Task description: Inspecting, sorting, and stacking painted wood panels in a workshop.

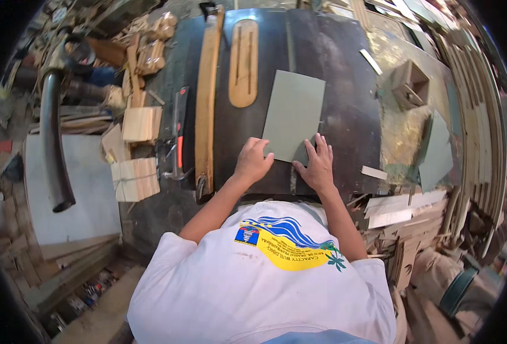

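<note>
A grey-green rectangular sheet (294, 114) lies slightly askew on the dark workbench (344, 142). My left hand (253, 160) is at its lower left corner, thumb and fingers apart. At the lower right corner my right hand (318, 165) rests with its fingers spread, the fingertips by the sheet's edge. Whether either hand presses on the sheet cannot be told. Left of the sheet lie a rounded wooden piece with two long slots (243, 64), a long wooden bar (207, 107) with metal fittings at its ends, and a claw hammer (179, 137) beside a black-and-red tool.
Bundled wooden blocks (136, 179) and a curved dark pipe (57, 142) are at the left. On the right are an open wooden box (410, 86), a cut grey-green sheet (436, 150), small white strips (374, 173) and stacked boards (473, 116).
</note>
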Motion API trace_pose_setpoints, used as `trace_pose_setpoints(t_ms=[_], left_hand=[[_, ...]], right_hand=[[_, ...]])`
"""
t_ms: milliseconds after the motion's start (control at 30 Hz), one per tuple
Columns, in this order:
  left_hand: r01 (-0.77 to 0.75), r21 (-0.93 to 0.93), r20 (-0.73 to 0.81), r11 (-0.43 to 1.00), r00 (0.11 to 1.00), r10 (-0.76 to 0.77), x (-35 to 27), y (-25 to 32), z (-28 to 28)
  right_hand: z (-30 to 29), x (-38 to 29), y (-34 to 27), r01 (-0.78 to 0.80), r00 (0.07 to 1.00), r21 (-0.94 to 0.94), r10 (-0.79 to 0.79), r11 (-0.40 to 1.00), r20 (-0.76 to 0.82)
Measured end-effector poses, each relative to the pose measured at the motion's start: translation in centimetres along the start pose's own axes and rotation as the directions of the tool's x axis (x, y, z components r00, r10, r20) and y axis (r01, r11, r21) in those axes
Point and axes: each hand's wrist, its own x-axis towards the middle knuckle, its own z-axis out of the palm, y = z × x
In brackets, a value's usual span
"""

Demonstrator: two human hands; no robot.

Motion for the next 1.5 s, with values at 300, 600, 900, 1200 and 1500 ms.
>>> trace_pose_setpoints(t_ms=[300, 600, 900, 1200, 1500], left_hand=[[0.021, 0.331, 0.210, 0.943, 0.973, -0.095, -5.4, -3.1, -7.1], [-0.271, 0.648, 0.397, 0.712, 0.918, -0.013, -4.0, -7.3, -10.6], [-0.348, 0.709, 0.443, 0.613, 0.896, -0.004, -1.4, -7.7, -10.3], [-0.358, 0.741, 0.443, 0.568, 0.896, -0.013, 5.5, -7.7, -11.4], [-0.348, 0.763, 0.453, 0.544, 0.889, -0.066, 12.5, -7.6, -12.4]], right_hand=[[2.5, -0.9, -6.5, 0.209, 0.950, -0.063, -0.187, 0.976, 0.251], [4.6, 1.2, -9.9, 0.261, 0.916, -0.064, -0.227, 0.963, 0.331], [4.2, 2.3, -9.2, 0.258, 0.931, -0.002, -0.248, 0.966, 0.267], [3.6, 2.9, -4.4, -0.004, 0.983, 0.232, 0.047, 0.973, -0.179], [3.0, 0.9, 2.2, -0.137, 0.929, -0.014, 0.123, 0.991, -0.348]])
